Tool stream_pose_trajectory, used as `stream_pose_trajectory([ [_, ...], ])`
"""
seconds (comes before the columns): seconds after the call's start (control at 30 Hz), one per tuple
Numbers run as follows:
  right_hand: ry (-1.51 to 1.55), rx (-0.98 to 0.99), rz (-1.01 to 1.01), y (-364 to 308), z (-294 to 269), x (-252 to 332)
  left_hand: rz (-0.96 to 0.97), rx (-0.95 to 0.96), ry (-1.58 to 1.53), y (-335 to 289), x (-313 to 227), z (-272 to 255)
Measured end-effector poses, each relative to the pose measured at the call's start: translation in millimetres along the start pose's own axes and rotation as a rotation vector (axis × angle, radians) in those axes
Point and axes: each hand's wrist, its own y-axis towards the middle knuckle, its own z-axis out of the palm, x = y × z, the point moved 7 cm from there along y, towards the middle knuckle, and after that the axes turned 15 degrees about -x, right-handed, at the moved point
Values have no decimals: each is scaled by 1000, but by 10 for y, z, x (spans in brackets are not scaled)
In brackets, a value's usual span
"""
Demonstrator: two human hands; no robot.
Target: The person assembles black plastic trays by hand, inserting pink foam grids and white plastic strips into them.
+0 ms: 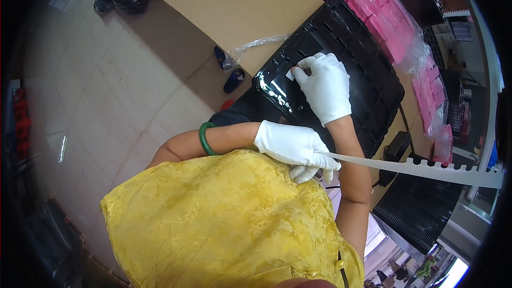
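A: Right hand (326,86)?
B: Fingertips pinching small white piece (290,74), over black tray (354,48) near its left corner. Contact unclear.
A: Left hand (292,145)?
B: Fingers closed on toothed strip (405,167), trailing past tray's lower corner.

1. Left forearm (234,137) bent across the torso, roughly level; elbow out to the left.
2. Left hand (290,145) white-gloved, fingers (305,174) curled inward, just beside the right forearm (351,178); contact unclear.
3. Right arm reaching forward.
4. Right hand (326,86) gloved, back uppermost, thumb and index brought together.
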Motion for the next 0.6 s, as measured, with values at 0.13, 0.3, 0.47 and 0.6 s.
stream_pose_trajectory([
  [0.13,-55,-21,-31,-9,-10,63,-41,20,52,-26,-10,29],
  [0.3,-77,-39,-72,-28,-26,78,-50,9,41,-39,14,39],
  [0.47,-71,-62,-77,-5,-31,72,-29,2,31,-51,39,26],
  [0.6,-68,-56,-61,-21,-41,83,-37,3,2,-69,30,16],
])
